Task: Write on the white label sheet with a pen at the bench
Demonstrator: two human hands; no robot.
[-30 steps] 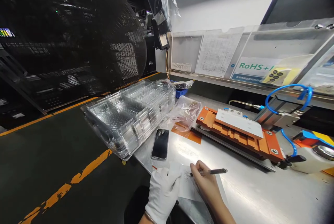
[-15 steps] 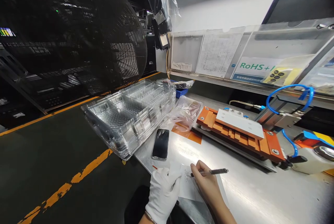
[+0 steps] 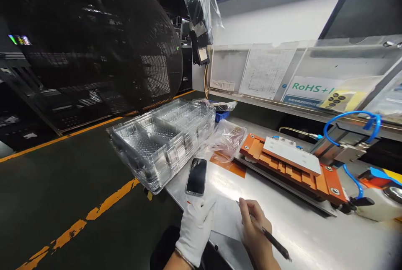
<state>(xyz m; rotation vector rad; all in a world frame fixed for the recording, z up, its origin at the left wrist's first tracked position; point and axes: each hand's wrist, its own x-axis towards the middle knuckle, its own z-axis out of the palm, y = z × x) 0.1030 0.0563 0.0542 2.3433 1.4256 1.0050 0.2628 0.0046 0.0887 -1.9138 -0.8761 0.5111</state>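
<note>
Gloved left hand (image 3: 195, 230) flattens paper (image 3: 226, 219); right hand (image 3: 255, 230) grips, seemingly, a pen (image 3: 272, 241).

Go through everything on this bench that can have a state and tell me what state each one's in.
left hand: gloved, flat on the paper
right hand: bare, gripping the pen
pen: held, tip at the paper
paper: lying flat
phone: screen dark, face up
clear trays: stacked

Left hand (image 3: 196, 230) wore a white glove. Pen (image 3: 271, 240) was black. Paper (image 3: 226, 221) was white, bench (image 3: 301, 228) silver, fixture (image 3: 293, 169) orange, hose (image 3: 351, 115) blue, phone (image 3: 197, 176) black.
</note>
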